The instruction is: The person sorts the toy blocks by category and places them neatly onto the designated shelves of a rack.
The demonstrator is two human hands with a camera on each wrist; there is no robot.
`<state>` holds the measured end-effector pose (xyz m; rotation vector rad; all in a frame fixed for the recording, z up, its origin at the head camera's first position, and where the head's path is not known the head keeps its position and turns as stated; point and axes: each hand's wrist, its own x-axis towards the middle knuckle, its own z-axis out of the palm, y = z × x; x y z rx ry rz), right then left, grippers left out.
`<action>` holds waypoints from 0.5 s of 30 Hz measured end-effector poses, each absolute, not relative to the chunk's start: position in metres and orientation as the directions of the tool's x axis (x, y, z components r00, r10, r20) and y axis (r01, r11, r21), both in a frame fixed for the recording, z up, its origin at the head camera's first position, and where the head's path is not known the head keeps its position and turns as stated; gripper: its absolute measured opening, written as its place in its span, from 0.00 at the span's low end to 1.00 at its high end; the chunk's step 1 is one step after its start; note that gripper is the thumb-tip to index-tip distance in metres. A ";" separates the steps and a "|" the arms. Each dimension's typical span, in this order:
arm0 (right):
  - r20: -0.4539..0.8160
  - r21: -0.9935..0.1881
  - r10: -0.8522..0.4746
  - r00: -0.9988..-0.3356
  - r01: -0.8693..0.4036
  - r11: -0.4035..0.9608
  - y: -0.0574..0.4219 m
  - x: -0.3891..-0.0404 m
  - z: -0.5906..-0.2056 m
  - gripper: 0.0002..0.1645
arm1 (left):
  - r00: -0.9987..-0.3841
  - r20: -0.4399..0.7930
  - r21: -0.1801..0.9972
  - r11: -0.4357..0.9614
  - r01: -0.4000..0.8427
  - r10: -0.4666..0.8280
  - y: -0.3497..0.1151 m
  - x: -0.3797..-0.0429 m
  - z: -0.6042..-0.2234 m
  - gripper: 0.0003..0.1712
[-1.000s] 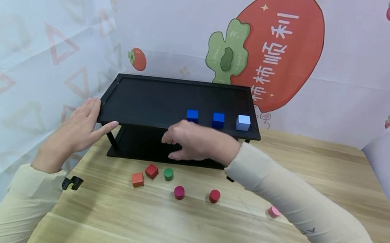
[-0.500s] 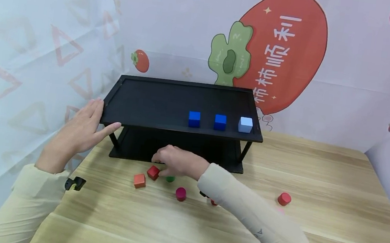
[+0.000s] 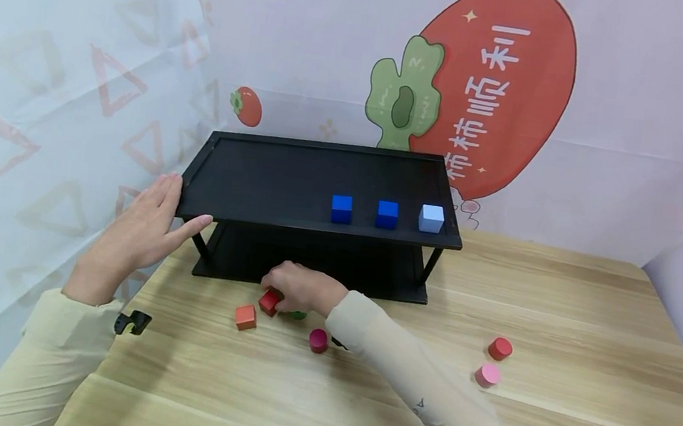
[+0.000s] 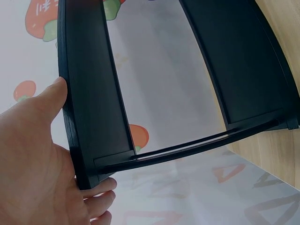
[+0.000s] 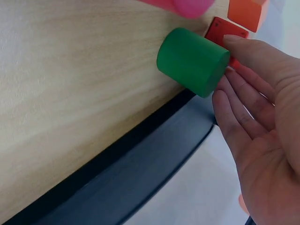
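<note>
My right hand point(image 3: 302, 288) pinches a red cube point(image 3: 268, 302) on the table between thumb and fingers, in front of the black two-tier shelf point(image 3: 268, 178). Close by that hand lies a green cylinder point(image 5: 190, 61), largely hidden by it in the head view. An orange cube point(image 3: 246, 317) sits just left of the red one, and a magenta cylinder point(image 3: 318, 340) stands nearer to me. My left hand point(image 3: 134, 232) rests against the shelf's front left corner, fingers along the side and thumb at the front edge.
Two blue cubes point(image 3: 341, 209) and a pale blue cube point(image 3: 431, 218) stand along the right front of the shelf's top. Farther right on the table point(image 3: 561, 314) are a red cylinder point(image 3: 500, 348) and a pink cylinder point(image 3: 487, 375). Printed cloth hangs behind and at both sides.
My right hand has come down from before the shelf's top edge to the red cube and gripped it. The left hand keeps its place on the shelf.
</note>
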<state>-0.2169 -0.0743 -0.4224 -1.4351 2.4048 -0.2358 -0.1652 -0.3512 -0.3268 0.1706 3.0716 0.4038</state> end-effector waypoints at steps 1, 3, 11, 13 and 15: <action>-0.198 -0.307 -0.878 -0.437 -0.823 0.479 -0.075 -0.217 -0.423 0.22 | -0.993 -0.023 0.260 0.960 0.104 0.114 -0.351 -0.165 -0.327 0.61; -0.200 -0.309 -0.879 -0.433 -0.824 0.475 -0.076 -0.218 -0.425 0.20 | -0.993 -0.021 0.260 0.960 0.105 0.115 -0.350 -0.165 -0.327 0.61; -0.177 -0.320 -0.886 -0.429 -0.826 0.464 -0.074 -0.213 -0.417 0.13 | -0.992 -0.022 0.268 0.957 0.112 0.122 -0.350 -0.166 -0.327 0.61; -0.149 -0.312 -0.895 -0.420 -0.839 0.445 -0.072 -0.209 -0.409 0.11 | -0.992 -0.025 0.265 0.958 0.111 0.122 -0.350 -0.165 -0.327 0.61; -0.129 -0.299 -0.902 -0.411 -0.851 0.431 -0.070 -0.205 -0.399 0.10 | -0.992 -0.030 0.261 0.959 0.110 0.122 -0.352 -0.165 -0.326 0.61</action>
